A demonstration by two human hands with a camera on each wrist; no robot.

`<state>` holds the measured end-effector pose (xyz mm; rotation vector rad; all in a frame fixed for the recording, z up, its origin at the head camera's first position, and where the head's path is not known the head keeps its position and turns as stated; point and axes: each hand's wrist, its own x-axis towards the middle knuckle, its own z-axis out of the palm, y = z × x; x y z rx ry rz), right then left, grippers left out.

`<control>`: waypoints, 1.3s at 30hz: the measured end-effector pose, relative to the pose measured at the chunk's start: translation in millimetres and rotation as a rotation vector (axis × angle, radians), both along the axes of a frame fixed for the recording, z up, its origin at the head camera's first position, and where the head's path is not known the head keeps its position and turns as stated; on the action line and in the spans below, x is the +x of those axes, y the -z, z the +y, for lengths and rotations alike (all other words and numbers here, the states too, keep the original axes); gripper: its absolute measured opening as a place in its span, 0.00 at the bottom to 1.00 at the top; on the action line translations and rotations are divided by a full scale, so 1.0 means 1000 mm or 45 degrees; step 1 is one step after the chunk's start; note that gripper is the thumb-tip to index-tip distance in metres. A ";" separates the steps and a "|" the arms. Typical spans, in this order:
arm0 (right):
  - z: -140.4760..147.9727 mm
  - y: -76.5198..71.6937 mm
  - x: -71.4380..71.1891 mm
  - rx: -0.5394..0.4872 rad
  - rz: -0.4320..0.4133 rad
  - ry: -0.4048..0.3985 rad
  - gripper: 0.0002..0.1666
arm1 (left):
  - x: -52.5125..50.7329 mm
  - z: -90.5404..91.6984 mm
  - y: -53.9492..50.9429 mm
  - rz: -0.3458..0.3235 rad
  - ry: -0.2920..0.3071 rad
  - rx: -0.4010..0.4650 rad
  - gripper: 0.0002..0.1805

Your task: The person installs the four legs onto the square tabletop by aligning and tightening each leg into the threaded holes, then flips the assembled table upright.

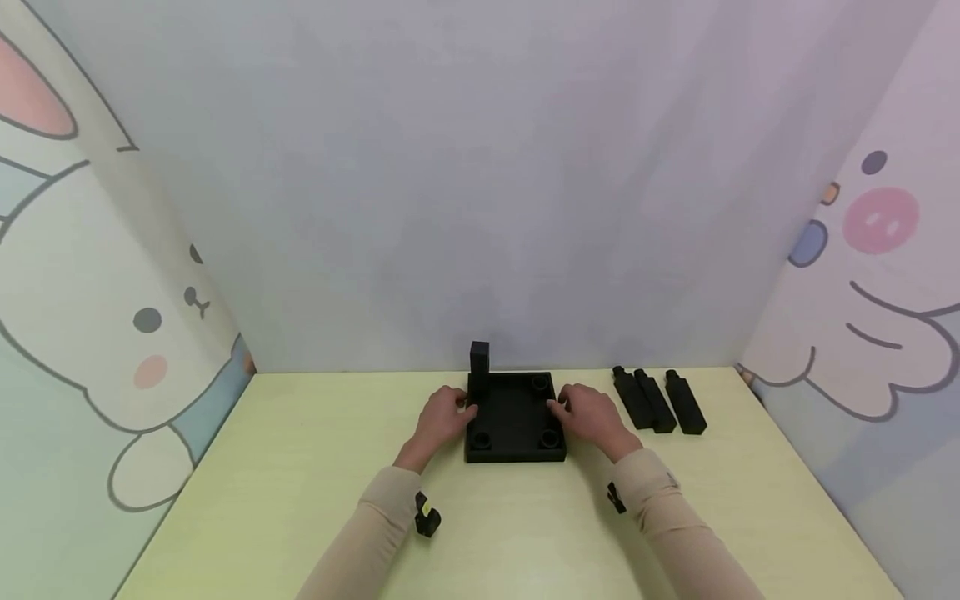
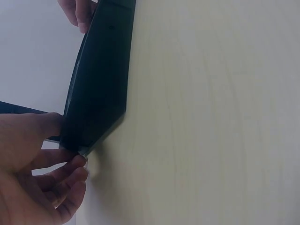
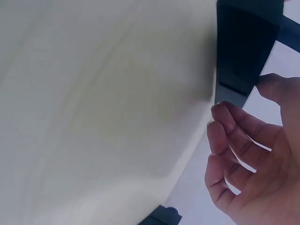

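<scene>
Head view: my left hand [image 1: 444, 418] and right hand [image 1: 594, 417] grip the base [image 1: 507, 417] between them, thumbs over its side walls, fingers curled against the outside. Base: matt black, roughly square, shallow, low walls, hollow side up; round sockets [image 1: 550, 439] show at the two near corners and the far right one. A black post [image 1: 480, 362] stands at the far left corner, just beyond my left fingers, long axis vertical, pointing up. Beyond the back of my right hand lie three black legs [image 1: 685, 402], square-sectioned with narrow round necks; necks point away from me, long axes slanting far left to near right. Two lean together, the third just beside.

Left wrist view: left thumb presses the wall, index finger tucked under it near the corner; remaining fingers curl loosely below. Base's dark wall runs lengthwise from these fingers towards my right hand's.

Right wrist view: right thumb and index finger pinch the base's corner; the other fingers bend without gripping. Part of one leg shows below them.
</scene>
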<state>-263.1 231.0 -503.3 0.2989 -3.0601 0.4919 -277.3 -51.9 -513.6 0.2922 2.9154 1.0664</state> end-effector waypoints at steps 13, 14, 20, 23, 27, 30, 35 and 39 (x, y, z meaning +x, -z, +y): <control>0.033 -0.012 0.007 0.045 0.081 0.047 0.14 | -0.002 0.000 0.004 -0.010 -0.010 -0.001 0.18; 0.035 -0.013 0.008 0.050 0.087 0.052 0.15 | -0.002 0.000 0.004 -0.013 -0.015 -0.002 0.18; 0.052 -0.016 0.013 0.065 0.115 0.117 0.15 | 0.001 0.000 0.002 -0.017 -0.024 -0.003 0.18; 0.062 -0.019 0.016 0.065 0.131 0.153 0.15 | 0.001 0.001 0.001 -0.012 -0.022 -0.005 0.18; 0.075 -0.024 0.021 0.062 0.152 0.191 0.15 | 0.002 0.002 0.000 -0.008 -0.019 0.003 0.18; 0.084 -0.024 0.024 0.065 0.173 0.228 0.17 | 0.002 0.002 0.000 -0.006 -0.021 0.008 0.18; 0.096 -0.023 0.028 0.073 0.185 0.266 0.20 | 0.001 0.003 0.000 -0.014 -0.026 -0.009 0.18; 0.103 -0.022 0.029 0.074 0.161 0.288 0.21 | 0.001 0.003 -0.001 -0.019 -0.029 -0.022 0.18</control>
